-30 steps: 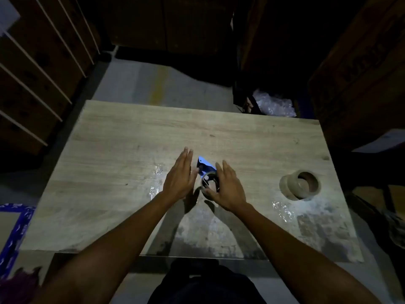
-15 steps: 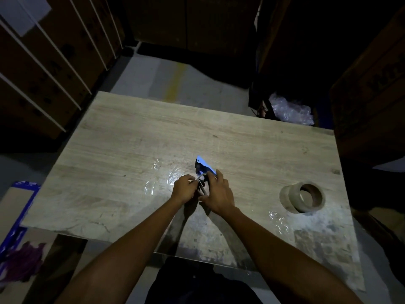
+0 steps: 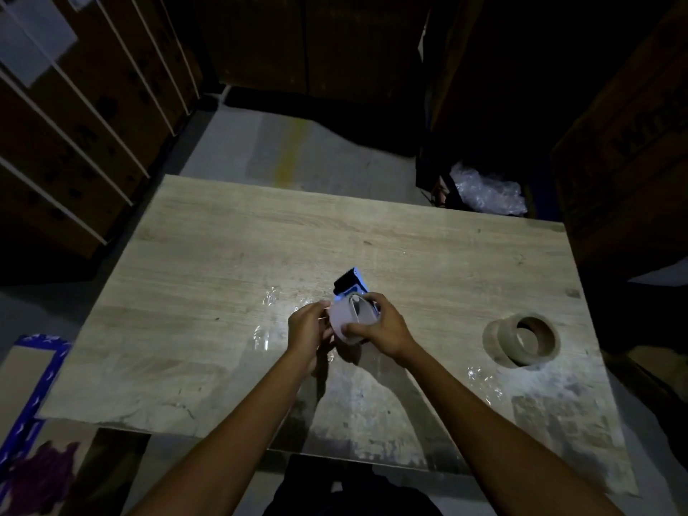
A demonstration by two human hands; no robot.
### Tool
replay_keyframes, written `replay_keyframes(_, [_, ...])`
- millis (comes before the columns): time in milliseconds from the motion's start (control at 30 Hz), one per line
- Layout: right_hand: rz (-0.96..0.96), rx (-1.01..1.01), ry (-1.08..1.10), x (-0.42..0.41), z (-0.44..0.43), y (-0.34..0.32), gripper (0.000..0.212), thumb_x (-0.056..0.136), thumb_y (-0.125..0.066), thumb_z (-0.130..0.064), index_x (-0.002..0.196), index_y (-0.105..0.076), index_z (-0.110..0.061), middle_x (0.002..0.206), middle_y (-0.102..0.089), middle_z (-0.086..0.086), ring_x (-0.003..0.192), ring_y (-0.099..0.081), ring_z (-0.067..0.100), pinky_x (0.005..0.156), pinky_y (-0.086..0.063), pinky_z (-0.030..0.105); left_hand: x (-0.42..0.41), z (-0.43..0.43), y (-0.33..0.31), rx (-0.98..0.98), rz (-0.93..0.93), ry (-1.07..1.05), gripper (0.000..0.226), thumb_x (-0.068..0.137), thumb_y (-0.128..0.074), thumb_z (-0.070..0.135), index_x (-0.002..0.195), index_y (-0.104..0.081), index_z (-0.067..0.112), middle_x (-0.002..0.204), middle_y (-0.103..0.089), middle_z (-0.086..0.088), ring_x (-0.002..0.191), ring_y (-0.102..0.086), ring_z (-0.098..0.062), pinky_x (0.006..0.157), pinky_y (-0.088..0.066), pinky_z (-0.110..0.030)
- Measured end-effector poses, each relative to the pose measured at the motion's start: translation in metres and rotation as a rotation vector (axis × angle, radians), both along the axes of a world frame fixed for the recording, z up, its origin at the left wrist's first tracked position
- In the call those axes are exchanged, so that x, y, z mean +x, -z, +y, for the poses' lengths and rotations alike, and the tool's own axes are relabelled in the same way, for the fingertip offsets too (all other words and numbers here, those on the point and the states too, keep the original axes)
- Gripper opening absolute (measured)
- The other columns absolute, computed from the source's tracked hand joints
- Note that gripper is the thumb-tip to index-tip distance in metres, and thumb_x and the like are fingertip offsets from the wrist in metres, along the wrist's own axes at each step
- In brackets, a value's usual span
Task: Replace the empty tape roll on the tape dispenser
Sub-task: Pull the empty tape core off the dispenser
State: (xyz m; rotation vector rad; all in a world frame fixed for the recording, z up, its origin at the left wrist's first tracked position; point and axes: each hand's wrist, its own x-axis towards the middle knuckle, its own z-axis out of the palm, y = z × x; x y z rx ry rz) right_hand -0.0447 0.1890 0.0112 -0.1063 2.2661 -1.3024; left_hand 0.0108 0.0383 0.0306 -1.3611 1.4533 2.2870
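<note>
Mid-surface (image 3: 223, 236), well clear of every edge, the left hand (image 3: 307, 329) and right hand (image 3: 387, 329) grip the tape dispenser (image 3: 352, 284), its blue end pointing away, with the tape roll (image 3: 521, 338) lying flat, well apart to the right.

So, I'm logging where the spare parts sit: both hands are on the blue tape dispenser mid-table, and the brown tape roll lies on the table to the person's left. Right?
Not quite. The head view shows the brown tape roll lying on the wooden table to the person's right, not left. The rest holds: the left hand and right hand are both on the blue tape dispenser mid-table.
</note>
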Motion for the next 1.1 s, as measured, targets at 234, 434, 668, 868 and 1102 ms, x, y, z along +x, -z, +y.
replay_keyframes(234, [-0.19,-0.449,0.203,0.019,-0.029,-0.064,0.054,0.075,-0.08,-0.027,0.125,-0.059,-0.023,0.122,-0.061,0.008,0.104,-0.064,0.021,0.069,-0.061,0.028,-0.002,-0.016,-0.046,0.24,0.096,0.118,0.046,0.096,-0.048,0.05,0.111,-0.07,0.012,0.096,-0.075,-0.011,0.074,-0.07,-0.026,0.071,-0.053,-0.04])
replay_keyframes(434, [-0.322,-0.712,0.327,0.035,-0.048,-0.086,0.059,0.067,-0.072,-0.042,0.122,-0.065,-0.02,0.122,-0.066,0.018,0.106,-0.065,0.035,0.079,-0.059,0.046,-0.001,-0.036,-0.082,0.045,0.245,0.257,0.038,0.094,-0.055,0.04,0.118,-0.067,0.013,0.116,-0.07,-0.013,0.101,-0.067,-0.032,0.079,-0.053,-0.042])
replay_keyframes(668, [-0.476,-1.132,0.426,0.055,-0.069,-0.098,0.095,0.052,-0.084,-0.049,0.132,-0.06,-0.003,0.128,-0.061,0.024,0.111,-0.06,0.034,0.092,-0.05,0.043,0.015,-0.058,-0.112,-0.198,0.417,0.344,0.018,0.097,-0.058,0.015,0.115,-0.059,0.011,0.097,-0.073,0.003,0.08,-0.071,-0.007,0.07,-0.056,-0.025])
replay_keyframes(868, [-0.478,-1.214,0.381,0.07,-0.077,-0.109,0.081,0.061,-0.074,-0.054,0.126,-0.064,-0.008,0.115,-0.065,0.016,0.091,-0.062,0.026,0.066,-0.05,0.032,0.028,-0.066,-0.121,-0.335,0.476,0.382,0.019,0.094,-0.06,0.008,0.114,-0.062,0.01,0.104,-0.075,-0.003,0.088,-0.073,-0.011,0.069,-0.057,-0.021])
replay_keyframes(1102, [-0.494,-1.143,0.442,0.075,-0.069,-0.114,0.086,0.053,-0.078,-0.055,0.123,-0.067,-0.007,0.119,-0.065,0.02,0.097,-0.062,0.03,0.075,-0.047,0.036,0.034,-0.059,-0.134,-0.384,0.532,0.406,0.023,0.096,-0.056,0.012,0.097,-0.073,0.028,0.092,-0.077,0.004,0.079,-0.072,-0.011,0.065,-0.058,-0.028])
